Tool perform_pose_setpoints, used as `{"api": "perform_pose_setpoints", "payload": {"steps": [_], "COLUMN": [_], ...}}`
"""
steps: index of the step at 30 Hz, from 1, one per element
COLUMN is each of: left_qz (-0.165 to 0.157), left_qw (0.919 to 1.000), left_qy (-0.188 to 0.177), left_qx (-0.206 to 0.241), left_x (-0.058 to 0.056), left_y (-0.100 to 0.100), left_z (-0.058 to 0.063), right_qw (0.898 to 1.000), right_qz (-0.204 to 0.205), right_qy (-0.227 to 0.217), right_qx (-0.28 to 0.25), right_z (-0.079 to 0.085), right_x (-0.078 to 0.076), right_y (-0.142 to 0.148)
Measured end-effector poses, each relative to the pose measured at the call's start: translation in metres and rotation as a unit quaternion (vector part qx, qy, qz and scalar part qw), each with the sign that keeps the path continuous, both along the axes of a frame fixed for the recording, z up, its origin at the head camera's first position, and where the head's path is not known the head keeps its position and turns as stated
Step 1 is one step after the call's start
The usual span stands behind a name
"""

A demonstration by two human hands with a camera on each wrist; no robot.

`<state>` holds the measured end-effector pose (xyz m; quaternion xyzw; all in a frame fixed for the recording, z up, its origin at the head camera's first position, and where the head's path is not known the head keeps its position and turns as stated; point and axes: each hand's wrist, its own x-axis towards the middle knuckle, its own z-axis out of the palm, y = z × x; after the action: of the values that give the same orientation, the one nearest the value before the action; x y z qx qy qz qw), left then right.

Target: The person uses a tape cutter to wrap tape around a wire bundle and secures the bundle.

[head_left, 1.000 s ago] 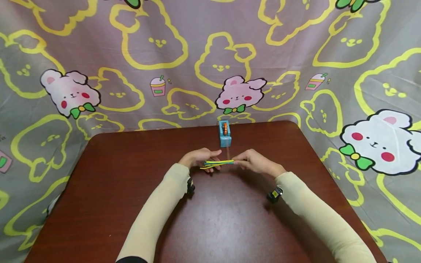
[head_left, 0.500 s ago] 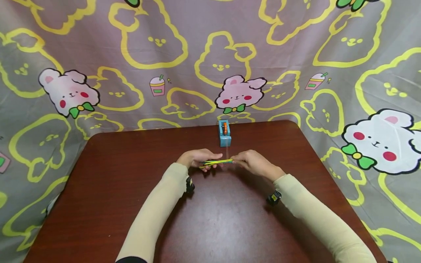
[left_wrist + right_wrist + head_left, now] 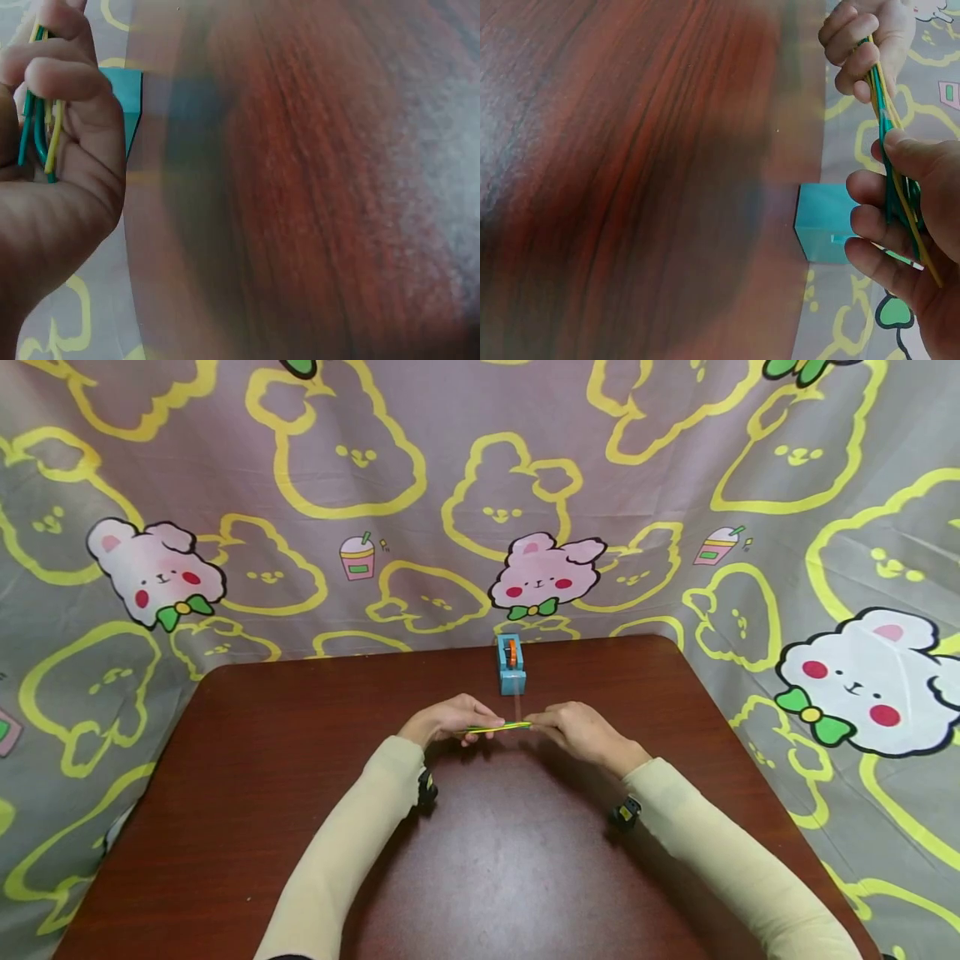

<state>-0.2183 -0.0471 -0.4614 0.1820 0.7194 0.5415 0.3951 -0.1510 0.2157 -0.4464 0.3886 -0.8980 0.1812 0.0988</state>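
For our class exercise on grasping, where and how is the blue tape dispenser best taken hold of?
Probably across the long sides of the blue tape dispenser, coming from above: its body is narrow, the orange reel sits in its top, and tape stretches from its near end, best left alone.

Glossy Wood, Smooth Plastic, Matt Cloth

The reddish-brown rectangular wood-grain table [image 3: 480,835] looks smooth and polished, with a pale sheen at its near middle. At the far side, the light-blue box-shaped plastic tape dispenser [image 3: 513,682] has smooth, fairly matt faces; the clear flat strip of tape [image 3: 517,706] looks like thin see-through film. The thin green-and-yellow plastic-looking strands [image 3: 889,124] appear smooth. Left and right, the long cream cloth sleeves [image 3: 341,852] are matt. The broad grey-pink printed curtain [image 3: 442,468] is matt, softly creased cloth.
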Motion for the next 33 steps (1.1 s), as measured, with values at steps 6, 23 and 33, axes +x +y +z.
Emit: {"api": "perform_pose_setpoints", "payload": {"steps": [6,23,33], "left_qz": [0.032,0.098,0.089], "left_qw": [0.9987,0.9829,0.9703], "left_qy": [0.039,0.155,0.224], "left_qx": [0.0,0.006,0.019], "left_x": [0.005,0.016,0.019], "left_y": [0.001,0.001,0.003], "left_z": [0.003,-0.003,-0.002], "right_qw": [0.996,0.811,0.595], "right_qz": [-0.024,-0.152,-0.095], "right_qy": [-0.075,-0.489,-0.727], "right_qx": [-0.039,-0.283,-0.33], "right_z": [0.007,0.015,-0.005], "right_x": [-0.003,-0.033,-0.062], "right_y": [-0.003,0.017,0.029]}}
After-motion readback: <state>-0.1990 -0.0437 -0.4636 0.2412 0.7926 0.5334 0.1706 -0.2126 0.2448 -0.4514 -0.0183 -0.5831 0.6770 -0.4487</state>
